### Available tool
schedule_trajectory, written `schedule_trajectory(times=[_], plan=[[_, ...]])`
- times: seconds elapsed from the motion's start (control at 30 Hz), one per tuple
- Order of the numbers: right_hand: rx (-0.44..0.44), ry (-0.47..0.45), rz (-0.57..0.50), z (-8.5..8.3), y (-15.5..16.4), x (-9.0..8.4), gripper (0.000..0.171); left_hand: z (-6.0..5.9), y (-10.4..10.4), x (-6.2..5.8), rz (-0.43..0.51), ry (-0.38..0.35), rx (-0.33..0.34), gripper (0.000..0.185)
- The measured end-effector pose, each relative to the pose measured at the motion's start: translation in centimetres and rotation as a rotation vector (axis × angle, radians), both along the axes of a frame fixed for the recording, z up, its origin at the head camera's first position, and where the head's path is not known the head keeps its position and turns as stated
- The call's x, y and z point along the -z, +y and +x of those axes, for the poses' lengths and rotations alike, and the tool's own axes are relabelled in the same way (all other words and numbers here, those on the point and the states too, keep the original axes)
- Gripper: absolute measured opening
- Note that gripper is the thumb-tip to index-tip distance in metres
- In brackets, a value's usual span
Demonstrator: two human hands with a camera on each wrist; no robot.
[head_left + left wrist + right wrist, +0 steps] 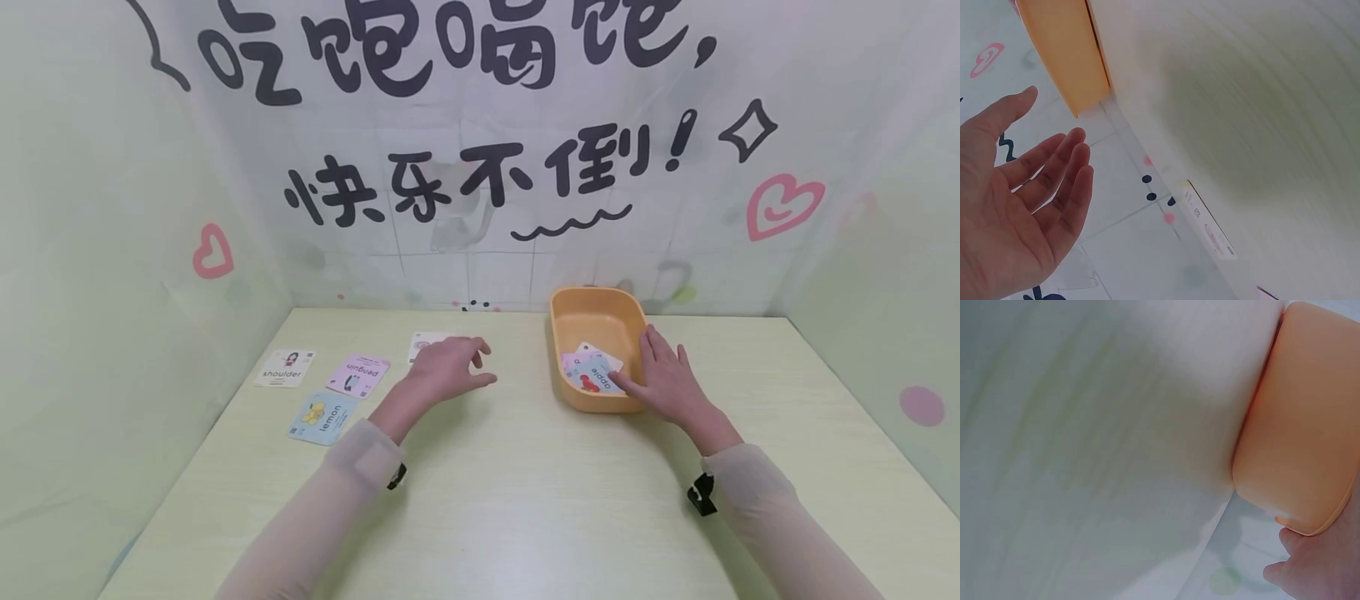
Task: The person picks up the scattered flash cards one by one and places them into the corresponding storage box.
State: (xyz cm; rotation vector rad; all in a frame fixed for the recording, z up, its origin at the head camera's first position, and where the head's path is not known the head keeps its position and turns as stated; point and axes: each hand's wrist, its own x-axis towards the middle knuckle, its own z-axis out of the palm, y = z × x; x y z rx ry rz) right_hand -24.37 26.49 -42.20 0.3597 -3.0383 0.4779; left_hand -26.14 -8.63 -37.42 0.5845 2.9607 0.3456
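Fingers on both hands grip nothing. Well left of the orange bin (596, 329) lie the shoulder card (285, 367), lemon card (322, 417) and penguin card (358, 375), then a white card (425, 339), partly hidden behind the left hand (450, 367), whose fingers bend loosely, thumb apart. Inside the bin, the apple card (592, 375) tops others. On the bin's right rim rests the right hand (667, 383), fingers nearly straight, thumb reaching inside; whether it touches the apple card, I cannot tell. Flat cards might skid if fingertips miss an edge; uneven rim pressure could tip the bin.
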Motion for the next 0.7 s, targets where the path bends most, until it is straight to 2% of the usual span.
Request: schedule_trajectory(times=[0.4, 0.7], plan=[[0.003, 0.001, -0.011, 0.3, -0.1, -0.1, 0.098, 0.6, -4.0, 0.7, 0.000, -0.014, -0.049, 0.050], [0.000, -0.001, -0.006, 0.2, -0.1, -0.2, 0.098, 0.8, -7.1, 1.1, 0.009, -0.044, -0.113, 0.051]])
